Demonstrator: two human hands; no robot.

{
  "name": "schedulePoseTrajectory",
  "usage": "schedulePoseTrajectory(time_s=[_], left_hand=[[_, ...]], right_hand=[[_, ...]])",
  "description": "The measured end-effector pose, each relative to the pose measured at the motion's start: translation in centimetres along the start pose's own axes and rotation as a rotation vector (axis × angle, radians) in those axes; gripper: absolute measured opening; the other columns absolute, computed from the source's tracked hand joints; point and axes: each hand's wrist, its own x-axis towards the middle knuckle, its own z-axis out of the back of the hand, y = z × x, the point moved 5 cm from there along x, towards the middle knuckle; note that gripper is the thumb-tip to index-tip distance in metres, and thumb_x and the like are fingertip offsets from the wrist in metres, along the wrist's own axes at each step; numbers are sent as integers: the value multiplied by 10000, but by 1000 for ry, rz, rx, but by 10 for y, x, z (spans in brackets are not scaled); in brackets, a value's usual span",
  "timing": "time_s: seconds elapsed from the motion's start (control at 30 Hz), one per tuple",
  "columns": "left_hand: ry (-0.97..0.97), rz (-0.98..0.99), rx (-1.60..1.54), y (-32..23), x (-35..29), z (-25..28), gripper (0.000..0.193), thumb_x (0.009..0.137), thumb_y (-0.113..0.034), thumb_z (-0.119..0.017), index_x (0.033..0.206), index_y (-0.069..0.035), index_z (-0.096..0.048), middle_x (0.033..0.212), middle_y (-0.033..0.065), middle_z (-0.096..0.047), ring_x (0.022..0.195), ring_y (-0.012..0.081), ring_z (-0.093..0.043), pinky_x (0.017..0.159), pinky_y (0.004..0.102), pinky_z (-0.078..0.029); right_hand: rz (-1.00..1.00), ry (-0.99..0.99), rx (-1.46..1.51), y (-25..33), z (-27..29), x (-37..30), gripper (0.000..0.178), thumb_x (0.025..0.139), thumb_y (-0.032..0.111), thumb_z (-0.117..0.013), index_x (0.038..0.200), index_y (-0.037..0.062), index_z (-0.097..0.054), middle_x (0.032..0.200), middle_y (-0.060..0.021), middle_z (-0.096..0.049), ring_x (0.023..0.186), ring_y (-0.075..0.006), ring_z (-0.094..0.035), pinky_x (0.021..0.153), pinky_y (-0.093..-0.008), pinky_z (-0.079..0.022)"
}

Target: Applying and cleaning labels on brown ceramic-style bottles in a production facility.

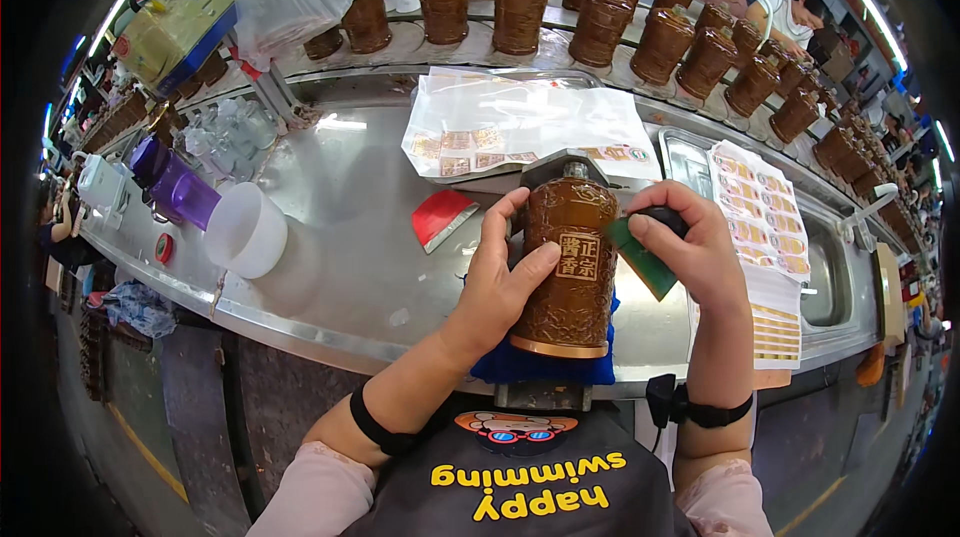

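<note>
An embossed brown bottle [567, 307] with a square gold-framed label on its front lies tilted back on a dark holder with a blue cloth [495, 365] under it. My left hand [508, 272] grips the bottle's left side, its thumb on the front near the label. Pinched in my right hand [700, 247] is a green scraper [645, 262], its flat blade close to the bottle's right side. Whether the blade touches the glass I cannot tell. The dark piece in the same hand looks like the scraper's grip.
Several brown bottles [520, 12] line the conveyor behind the steel bench [350, 287]. Sticker sheets [755, 207] lie at right beside a sink [825, 282]. A red scraper [440, 220], white tub [247, 230] and purple jug [180, 187] stand or lie leftward. People sit beyond the conveyor.
</note>
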Motion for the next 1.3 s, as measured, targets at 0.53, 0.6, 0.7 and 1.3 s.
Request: schedulePoseTrajectory(time_s=[0.53,0.6,0.7,1.3], left_hand=[[-15,-29,153,6,2,10,625,932,-201,-586,1429,-28,-249,1290,121,-480,1152,161,-489,999,315,-400],[-29,-36,90,4,2,7,617,922,-212,-601,1408,2,-287,1318,141,-453,1212,190,-437,1043,326,-344],[-68,-123,151,-7,2,7,553,903,-201,-615,1361,2,-382,1328,159,-437,1255,226,-396,1082,338,-292],[129,-406,808,-59,14,-11,110,797,-122,-629,898,-84,-605,1009,191,-512,1056,358,-418,987,446,-304]], right_hand=[[-19,281,-119,9,1,23,111,831,95,-672,915,27,-649,824,19,-625,767,-50,-548,700,-216,-456],[-47,260,-143,6,2,23,112,830,95,-672,914,25,-648,827,16,-624,768,-53,-548,699,-217,-456],[19,302,-124,7,-9,20,156,824,131,-675,925,16,-647,798,-19,-637,749,-80,-577,689,-251,-485],[325,70,-109,28,-9,-11,180,886,60,-610,1049,-18,-606,1249,-180,-586,943,-232,-645,740,-319,-533]])
